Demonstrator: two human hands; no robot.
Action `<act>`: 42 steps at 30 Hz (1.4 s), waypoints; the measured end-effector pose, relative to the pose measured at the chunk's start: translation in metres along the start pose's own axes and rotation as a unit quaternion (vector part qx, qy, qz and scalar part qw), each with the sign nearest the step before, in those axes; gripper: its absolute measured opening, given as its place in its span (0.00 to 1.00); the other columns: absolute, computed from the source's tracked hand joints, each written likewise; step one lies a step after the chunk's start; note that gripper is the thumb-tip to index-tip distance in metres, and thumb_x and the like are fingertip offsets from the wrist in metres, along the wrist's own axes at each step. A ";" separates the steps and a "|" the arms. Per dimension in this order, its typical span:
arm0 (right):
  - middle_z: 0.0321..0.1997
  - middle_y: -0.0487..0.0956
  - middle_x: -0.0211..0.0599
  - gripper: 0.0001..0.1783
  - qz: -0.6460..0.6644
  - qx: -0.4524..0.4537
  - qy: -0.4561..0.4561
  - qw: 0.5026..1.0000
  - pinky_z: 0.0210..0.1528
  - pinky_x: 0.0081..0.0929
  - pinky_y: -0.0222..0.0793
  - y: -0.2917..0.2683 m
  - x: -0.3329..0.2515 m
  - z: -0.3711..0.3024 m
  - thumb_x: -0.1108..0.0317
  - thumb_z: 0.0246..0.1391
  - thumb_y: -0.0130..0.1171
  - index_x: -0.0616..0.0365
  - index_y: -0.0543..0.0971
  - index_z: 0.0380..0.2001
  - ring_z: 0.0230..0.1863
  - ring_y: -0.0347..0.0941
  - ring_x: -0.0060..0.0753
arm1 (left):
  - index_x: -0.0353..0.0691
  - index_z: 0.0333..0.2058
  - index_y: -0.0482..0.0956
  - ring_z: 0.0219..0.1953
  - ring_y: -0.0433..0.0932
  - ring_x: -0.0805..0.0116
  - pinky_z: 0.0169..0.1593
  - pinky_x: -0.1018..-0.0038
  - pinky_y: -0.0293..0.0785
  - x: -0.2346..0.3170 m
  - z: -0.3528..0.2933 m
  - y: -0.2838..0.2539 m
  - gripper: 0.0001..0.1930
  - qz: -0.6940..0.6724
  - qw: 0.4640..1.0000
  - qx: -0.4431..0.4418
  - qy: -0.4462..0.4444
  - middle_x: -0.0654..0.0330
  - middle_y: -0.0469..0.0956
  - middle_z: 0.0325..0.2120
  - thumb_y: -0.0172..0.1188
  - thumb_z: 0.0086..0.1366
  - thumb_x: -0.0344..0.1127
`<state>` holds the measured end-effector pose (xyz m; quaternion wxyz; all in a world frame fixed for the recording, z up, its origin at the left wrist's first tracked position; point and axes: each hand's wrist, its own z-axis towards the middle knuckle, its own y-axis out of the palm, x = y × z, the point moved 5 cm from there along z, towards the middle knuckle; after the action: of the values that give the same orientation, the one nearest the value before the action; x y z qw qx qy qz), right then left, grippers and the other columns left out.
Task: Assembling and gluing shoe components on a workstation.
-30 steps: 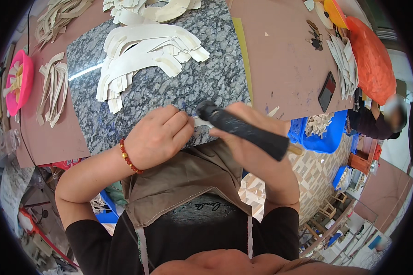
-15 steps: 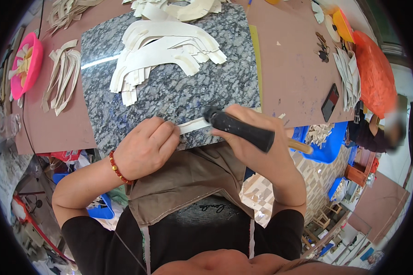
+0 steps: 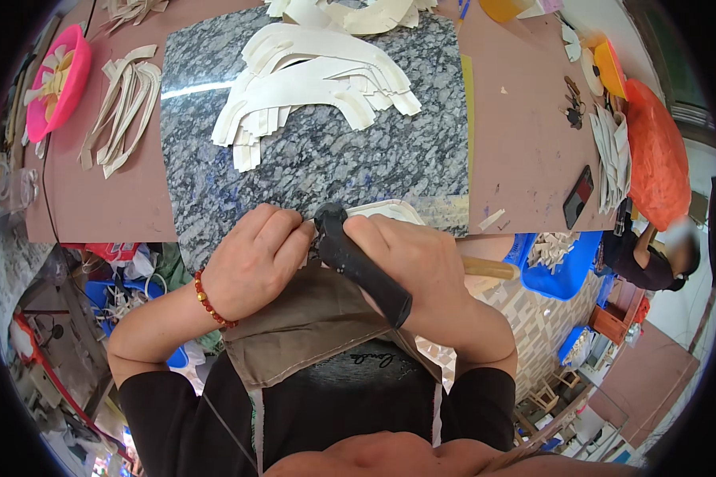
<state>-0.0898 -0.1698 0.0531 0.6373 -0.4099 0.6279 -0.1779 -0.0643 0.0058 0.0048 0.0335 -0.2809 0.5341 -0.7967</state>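
At the near edge of the stone slab [image 3: 310, 179], my right hand [image 3: 422, 266] is closed around a hammer [image 3: 366, 274] with a black head. Its wooden handle [image 3: 489, 268] sticks out to the right, beyond my fist. My left hand [image 3: 254, 258], a red bead bracelet at its wrist, has curled fingers pinched at the slab's edge, beside the hammer's tip. A white curved strip [image 3: 386, 211] shows just beyond my right hand; its part near my left fingertips is hidden. Farther up the slab lies an overlapping pile of white arched pieces [image 3: 302, 79].
On the brown table [image 3: 517, 151] to the left are a bundle of pale strips [image 3: 123, 111] and a pink basin [image 3: 60, 79]. A phone [image 3: 578, 196] and an orange-red bag [image 3: 658, 155] are at the right. Below stands a blue bin [image 3: 561, 274]; another person [image 3: 652, 258] is beyond.
My right hand and the hammer have moved left, close to my left hand, and the hammer head has turned more toward me. More of the white strip's curved end shows beyond my right hand.
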 end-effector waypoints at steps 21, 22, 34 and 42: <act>0.31 0.81 0.46 0.19 0.112 0.179 0.093 0.973 0.35 0.48 0.74 0.020 0.039 -0.024 0.53 0.60 0.67 0.56 0.74 0.38 0.36 0.81 0.57 | 0.35 0.42 0.79 0.39 0.76 0.49 0.44 0.59 0.72 -0.019 0.017 0.020 0.09 -0.072 0.991 0.076 -0.089 0.51 0.78 0.36 0.62 0.63 0.20; 0.31 0.82 0.46 0.17 0.111 0.182 0.099 0.972 0.36 0.49 0.74 0.023 0.044 -0.024 0.54 0.62 0.65 0.56 0.74 0.38 0.37 0.81 0.57 | 0.35 0.42 0.79 0.39 0.76 0.49 0.44 0.59 0.72 -0.019 0.018 0.021 0.10 -0.068 0.991 0.072 -0.094 0.51 0.78 0.36 0.63 0.63 0.21; 0.26 0.78 0.44 0.16 0.201 0.205 0.123 0.950 0.38 0.46 0.71 0.032 0.069 -0.028 0.55 0.63 0.65 0.56 0.76 0.39 0.34 0.78 0.55 | 0.36 0.42 0.79 0.39 0.75 0.49 0.44 0.59 0.71 -0.021 0.019 0.023 0.09 -0.057 0.991 0.069 -0.097 0.52 0.77 0.35 0.65 0.62 0.22; 0.26 0.76 0.46 0.18 0.199 0.201 0.122 0.951 0.37 0.46 0.70 0.030 0.070 -0.031 0.54 0.64 0.65 0.59 0.76 0.38 0.32 0.76 0.56 | 0.37 0.41 0.80 0.38 0.75 0.49 0.44 0.59 0.70 -0.016 0.024 0.019 0.09 -0.057 0.993 0.070 -0.082 0.53 0.76 0.35 0.65 0.62 0.22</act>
<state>-0.1174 -0.2132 -0.0116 0.6475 -0.1153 0.7209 -0.2187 -0.0436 -0.0167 -0.0122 0.0516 -0.3724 0.4559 -0.8067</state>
